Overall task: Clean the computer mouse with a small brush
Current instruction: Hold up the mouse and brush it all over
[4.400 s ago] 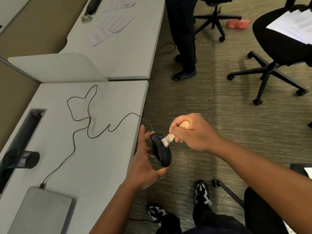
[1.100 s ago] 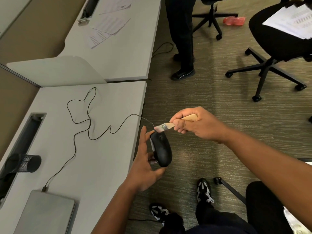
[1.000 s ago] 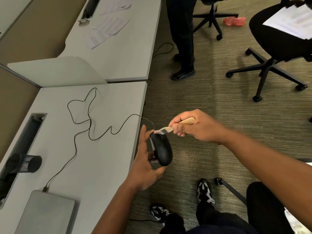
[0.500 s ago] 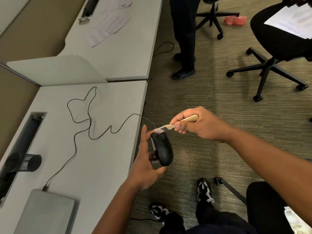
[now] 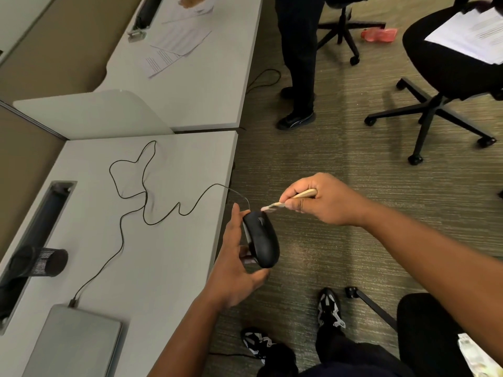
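My left hand (image 5: 234, 268) holds a black wired computer mouse (image 5: 262, 242) off the right edge of the grey desk (image 5: 168, 254), over the carpet, with fingers behind it and thumb under its rear end. My right hand (image 5: 324, 200) grips a small brush (image 5: 288, 201) by its pale wooden handle. The brush bristles point left and sit at the mouse's front end, near where the thin black cable (image 5: 141, 202) leaves it. The cable loops across the desk to a closed grey laptop (image 5: 73, 344).
A black mesh cup (image 5: 50, 261) lies beside a cable slot (image 5: 35, 235) on the desk's left. Another person's legs (image 5: 296, 63) stand ahead by a second desk with papers (image 5: 174, 47). Office chairs (image 5: 441, 77) stand at right; my feet (image 5: 329, 306) are below.
The right hand moved the brush from the mouse's back up to its front tip and has kept making small strokes there. The left hand holds the mouse almost still.
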The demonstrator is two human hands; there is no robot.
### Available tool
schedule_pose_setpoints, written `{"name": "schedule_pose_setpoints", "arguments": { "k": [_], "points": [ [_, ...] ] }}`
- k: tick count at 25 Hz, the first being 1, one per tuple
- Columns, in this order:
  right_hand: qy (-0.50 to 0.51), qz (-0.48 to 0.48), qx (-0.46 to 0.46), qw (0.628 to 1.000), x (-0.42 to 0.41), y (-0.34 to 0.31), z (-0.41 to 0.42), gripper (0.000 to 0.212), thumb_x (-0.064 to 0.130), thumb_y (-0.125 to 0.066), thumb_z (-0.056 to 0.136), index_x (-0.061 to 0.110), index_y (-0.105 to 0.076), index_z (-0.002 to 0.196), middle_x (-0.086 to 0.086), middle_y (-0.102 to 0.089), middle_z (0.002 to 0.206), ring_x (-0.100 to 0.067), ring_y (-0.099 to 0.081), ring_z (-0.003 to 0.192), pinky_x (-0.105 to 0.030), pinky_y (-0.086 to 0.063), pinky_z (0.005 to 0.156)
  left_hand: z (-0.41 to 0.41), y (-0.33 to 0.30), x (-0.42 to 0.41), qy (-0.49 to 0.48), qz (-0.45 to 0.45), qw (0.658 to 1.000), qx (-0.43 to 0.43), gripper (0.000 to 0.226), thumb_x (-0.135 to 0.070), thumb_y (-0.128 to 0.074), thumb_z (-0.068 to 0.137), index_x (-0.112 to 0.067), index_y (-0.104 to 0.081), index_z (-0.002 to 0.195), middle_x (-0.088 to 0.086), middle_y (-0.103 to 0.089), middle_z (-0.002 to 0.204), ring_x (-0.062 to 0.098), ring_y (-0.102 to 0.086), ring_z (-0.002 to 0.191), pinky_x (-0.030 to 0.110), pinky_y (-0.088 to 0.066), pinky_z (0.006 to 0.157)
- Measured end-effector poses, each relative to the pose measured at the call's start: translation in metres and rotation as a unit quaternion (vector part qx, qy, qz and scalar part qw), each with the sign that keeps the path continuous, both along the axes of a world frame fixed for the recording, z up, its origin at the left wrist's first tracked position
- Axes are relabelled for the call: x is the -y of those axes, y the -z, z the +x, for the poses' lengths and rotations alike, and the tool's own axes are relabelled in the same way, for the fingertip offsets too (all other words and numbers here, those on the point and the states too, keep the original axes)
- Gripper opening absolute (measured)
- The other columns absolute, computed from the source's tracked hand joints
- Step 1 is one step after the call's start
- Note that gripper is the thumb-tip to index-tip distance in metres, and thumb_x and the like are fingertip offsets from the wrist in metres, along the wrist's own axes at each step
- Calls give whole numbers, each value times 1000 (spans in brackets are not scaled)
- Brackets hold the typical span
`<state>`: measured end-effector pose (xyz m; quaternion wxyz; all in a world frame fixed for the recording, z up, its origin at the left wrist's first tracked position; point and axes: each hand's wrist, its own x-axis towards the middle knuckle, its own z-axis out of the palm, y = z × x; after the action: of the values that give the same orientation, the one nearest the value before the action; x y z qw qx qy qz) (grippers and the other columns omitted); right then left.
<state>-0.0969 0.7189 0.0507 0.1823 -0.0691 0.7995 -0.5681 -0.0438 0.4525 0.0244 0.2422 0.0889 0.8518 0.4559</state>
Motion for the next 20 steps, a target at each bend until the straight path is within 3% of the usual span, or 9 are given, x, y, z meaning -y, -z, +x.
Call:
{"name": "schedule_pose_setpoints", "arguments": {
  "k": [4,8,12,17,20],
  "points": [
    [56,-102,62,991,6,-3,4,9,16,-70,97,12,-78,100,-12,-78,86,-15,-69,74,-30,-59,72,-1,1,-1,-4,4,1000,-4,141,-9,-94,73,-60,6,158,-30,-16,165,15,-65,124,36,-62,95],
    [43,-67,81,994,8,-8,12,12,13,-66,96,10,-77,90,-12,-77,77,-17,-68,67,-29,-54,62,0,2,-1,-12,-2,1000,-12,142,-9,-95,71,-61,6,157,-28,-17,166,12,-67,120,34,-61,94],
    [101,-55,-11,993,22,-18,19,12,23,-67,99,20,-76,93,-5,-78,78,-17,-74,70,-35,-62,66,0,4,-4,-10,-2,1000,-27,142,-8,-95,69,-57,3,159,-15,-26,164,15,-69,113,29,-62,82],
    [47,33,-33,998,31,-23,29,19,17,-63,95,19,-75,81,-5,-74,69,-28,-70,65,-46,-56,57,1,3,-5,-7,-14,999,-38,144,-13,-97,66,-56,4,160,-17,-26,162,7,-67,110,23,-60,79],
    [89,20,-67,994,32,-25,26,20,15,-63,95,17,-75,80,-3,-73,67,-23,-68,61,-41,-54,55,4,3,-5,0,-20,999,-40,145,-16,-97,66,-59,6,158,-24,-23,160,2,-65,109,20,-58,80]
  ]
}}
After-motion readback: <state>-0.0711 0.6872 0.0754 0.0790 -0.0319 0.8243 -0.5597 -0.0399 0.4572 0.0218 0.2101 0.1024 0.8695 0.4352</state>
